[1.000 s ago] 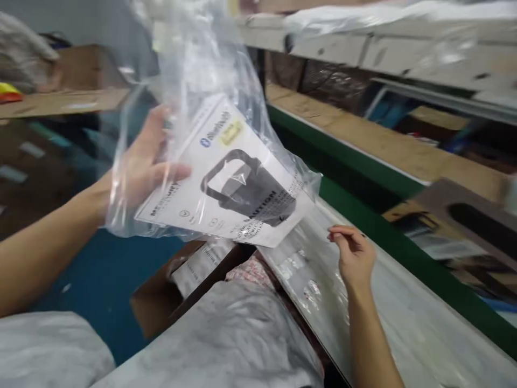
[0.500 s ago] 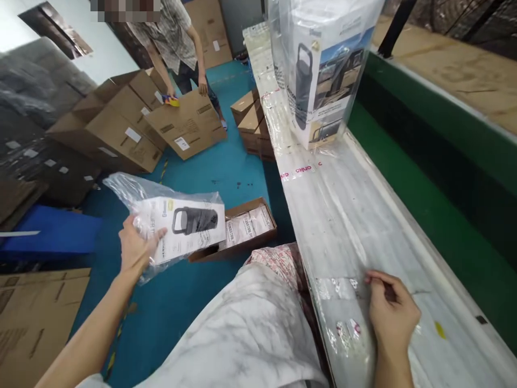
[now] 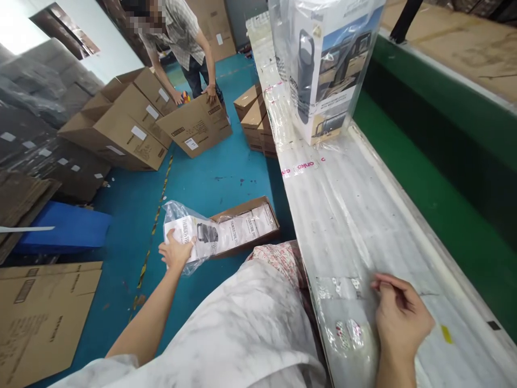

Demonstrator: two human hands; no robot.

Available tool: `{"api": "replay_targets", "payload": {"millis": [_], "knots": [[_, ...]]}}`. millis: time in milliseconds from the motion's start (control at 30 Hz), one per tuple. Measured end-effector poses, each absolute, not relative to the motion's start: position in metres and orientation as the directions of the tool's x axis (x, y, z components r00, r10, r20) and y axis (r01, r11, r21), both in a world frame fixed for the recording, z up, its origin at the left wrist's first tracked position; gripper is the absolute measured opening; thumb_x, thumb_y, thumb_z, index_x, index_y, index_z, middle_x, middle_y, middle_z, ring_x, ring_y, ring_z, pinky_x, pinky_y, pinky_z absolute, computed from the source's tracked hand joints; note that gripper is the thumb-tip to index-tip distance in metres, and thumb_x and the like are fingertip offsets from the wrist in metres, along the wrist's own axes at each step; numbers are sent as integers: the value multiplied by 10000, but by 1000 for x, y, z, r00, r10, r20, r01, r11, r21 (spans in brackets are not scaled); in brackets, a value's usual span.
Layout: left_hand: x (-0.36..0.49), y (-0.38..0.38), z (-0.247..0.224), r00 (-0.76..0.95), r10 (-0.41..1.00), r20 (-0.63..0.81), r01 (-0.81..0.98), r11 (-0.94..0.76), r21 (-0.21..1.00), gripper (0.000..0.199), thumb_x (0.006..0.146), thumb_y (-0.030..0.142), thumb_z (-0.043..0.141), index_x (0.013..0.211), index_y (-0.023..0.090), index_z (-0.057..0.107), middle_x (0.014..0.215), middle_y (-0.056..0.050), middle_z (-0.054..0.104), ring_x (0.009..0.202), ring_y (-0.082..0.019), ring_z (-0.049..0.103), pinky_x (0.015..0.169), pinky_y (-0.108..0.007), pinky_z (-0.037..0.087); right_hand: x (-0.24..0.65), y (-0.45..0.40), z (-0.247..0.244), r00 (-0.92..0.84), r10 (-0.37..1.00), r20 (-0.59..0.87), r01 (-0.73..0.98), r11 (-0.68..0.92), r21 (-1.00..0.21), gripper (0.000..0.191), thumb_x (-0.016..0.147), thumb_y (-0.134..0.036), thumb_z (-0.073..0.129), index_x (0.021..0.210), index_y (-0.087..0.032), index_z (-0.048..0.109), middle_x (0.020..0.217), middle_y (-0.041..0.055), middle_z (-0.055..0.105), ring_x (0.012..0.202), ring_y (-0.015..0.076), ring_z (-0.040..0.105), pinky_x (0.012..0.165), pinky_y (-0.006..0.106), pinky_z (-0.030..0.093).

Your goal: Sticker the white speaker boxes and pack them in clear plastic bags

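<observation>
My left hand is closed round a white product box in a clear plastic bag, printed with a dark bottle-shaped speaker. That box lies tilted at the near end of an open brown carton on the floor. Inside the carton, several similar white boxes sit in a row. Over the plastic-covered bench, my right hand is loosely closed, fingers curled in, with nothing visible in them. Farther along the bench stands a larger bagged product box, upright.
At the back left, a person grips a brown carton. Open cartons and wrapped stacks stand at left, near a blue bin. A green conveyor belt runs along the right.
My left hand has moved right and down, bringing the bagged box onto the open carton's near end. My right hand has shifted slightly right. The other person has bent lower over their carton.
</observation>
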State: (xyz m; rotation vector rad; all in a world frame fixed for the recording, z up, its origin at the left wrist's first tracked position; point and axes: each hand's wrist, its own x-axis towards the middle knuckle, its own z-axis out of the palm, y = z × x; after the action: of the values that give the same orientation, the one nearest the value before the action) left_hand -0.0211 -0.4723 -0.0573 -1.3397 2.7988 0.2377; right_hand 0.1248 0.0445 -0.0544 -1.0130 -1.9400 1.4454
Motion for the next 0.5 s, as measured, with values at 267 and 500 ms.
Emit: {"api": "replay_targets", "payload": {"millis": [267, 500], "knots": [[-42, -451, -100, -610, -789, -79, -792, 603, 91, 900, 855, 706, 658, 1586, 344, 277, 1560, -221, 315, 1493, -446, 386, 1177, -583, 363, 125, 43, -52, -578, 816, -24, 266, 160, -951, 174, 820, -328, 697, 884, -187, 777, 776, 28, 710, 758, 219, 673, 823, 395, 545], [-55, -466, -150, -555, -774, -306, -814, 581, 6, 899, 931, 693, 579, 1636, 248, 244, 1594, -289, 357, 1504, -439, 458, 1148, -550, 432, 126, 46, -52, -557, 824, -102, 368, 135, -920, 231, 798, -425, 726, 886, -216, 772, 837, 34, 721, 801, 244, 682, 903, 438, 547]]}}
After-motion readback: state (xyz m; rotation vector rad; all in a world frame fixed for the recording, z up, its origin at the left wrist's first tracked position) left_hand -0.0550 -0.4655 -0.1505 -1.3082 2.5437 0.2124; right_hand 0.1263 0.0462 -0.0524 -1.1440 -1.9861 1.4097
